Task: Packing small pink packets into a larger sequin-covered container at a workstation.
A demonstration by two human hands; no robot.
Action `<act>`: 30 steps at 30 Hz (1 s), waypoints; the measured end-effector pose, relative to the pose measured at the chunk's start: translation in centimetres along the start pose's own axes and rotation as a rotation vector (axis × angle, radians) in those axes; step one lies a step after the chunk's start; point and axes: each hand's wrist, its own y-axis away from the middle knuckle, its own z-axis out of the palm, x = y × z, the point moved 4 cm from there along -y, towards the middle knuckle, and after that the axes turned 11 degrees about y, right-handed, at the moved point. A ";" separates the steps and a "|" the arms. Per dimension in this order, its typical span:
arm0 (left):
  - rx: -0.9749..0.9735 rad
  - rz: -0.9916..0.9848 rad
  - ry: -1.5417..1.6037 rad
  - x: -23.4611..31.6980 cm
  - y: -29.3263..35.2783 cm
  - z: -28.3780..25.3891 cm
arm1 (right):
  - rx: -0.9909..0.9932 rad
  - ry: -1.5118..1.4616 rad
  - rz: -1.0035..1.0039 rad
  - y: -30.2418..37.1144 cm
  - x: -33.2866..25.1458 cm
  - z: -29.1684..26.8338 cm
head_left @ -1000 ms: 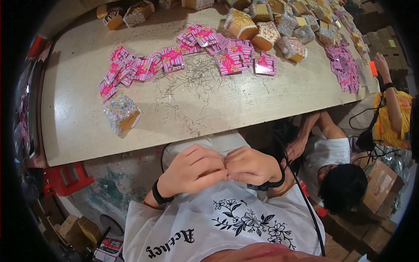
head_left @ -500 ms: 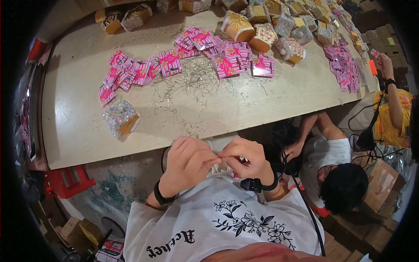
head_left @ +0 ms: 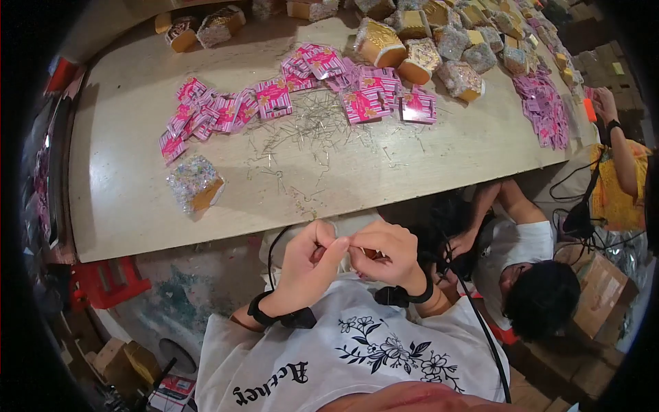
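Whatever the pinched fingers held was hidden. Ahead of them, thin silvery wire pins lay in a loose scatter, with overlapping pink-and-white striped cards beyond. Ahead and leftward of the fingers sat a bead-crusted, gold-sided ornament.

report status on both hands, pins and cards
Left hand, right hand: fingertips together, held item unclear. Metal pins loose on table. Pink cards behind, alongside. Glittery block ahead-left.
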 end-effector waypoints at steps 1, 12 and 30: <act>-0.007 -0.073 0.069 0.1 -0.1 0.2 | -0.002 -0.006 -0.003 0.0 0.0 0.1; 0.625 1.124 -1.277 8.3 -0.7 -4.2 | 0.068 -0.334 0.420 0.6 2.7 0.6; 0.424 1.189 -0.809 6.6 -1.6 -3.4 | 0.149 -0.376 0.158 -2.1 1.5 0.4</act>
